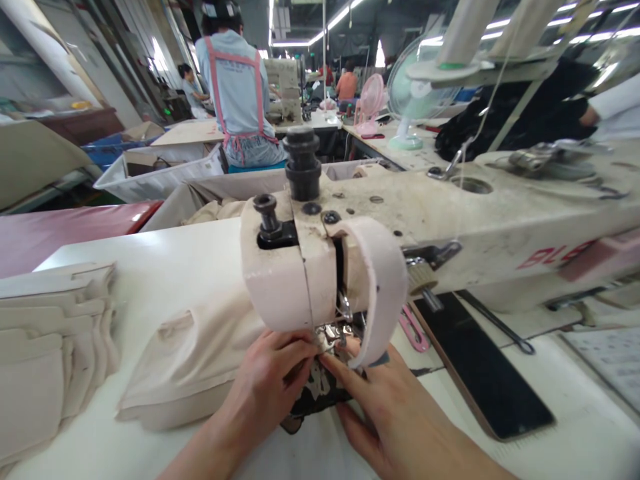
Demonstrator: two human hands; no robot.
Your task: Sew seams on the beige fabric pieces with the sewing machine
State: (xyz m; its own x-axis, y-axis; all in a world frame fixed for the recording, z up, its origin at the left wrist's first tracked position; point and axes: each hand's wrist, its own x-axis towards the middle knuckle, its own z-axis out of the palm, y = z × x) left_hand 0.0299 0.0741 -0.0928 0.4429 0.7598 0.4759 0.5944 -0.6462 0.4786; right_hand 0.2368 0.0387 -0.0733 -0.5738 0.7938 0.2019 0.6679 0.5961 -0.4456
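Observation:
Beige fabric (pixel 200 363) lies folded on the white table left of the sewing machine (pixel 280 280) and runs up to its head. My left hand (pixel 273 377) is closed in a pinch on the fabric's edge, just in front of the metal presser foot (pixel 333 331). My right hand (pixel 387 400) reaches in from the other side, fingers stretched toward the presser foot, the index tip close to my left fingertips and the thumb apart below. A curved white guard (pixel 387 287) covers part of it. The edge between my fingertips is mostly hidden.
Stacked beige pieces (pixel 35 373) lie at the left. Right of the machine head are a dark phone (pixel 485 367), a pink thread snipper (pixel 414 330) and a thin black tool (pixel 493 320). A co-worker (pixel 237 87) sits ahead, beyond a fabric-filled bin (pixel 173 203).

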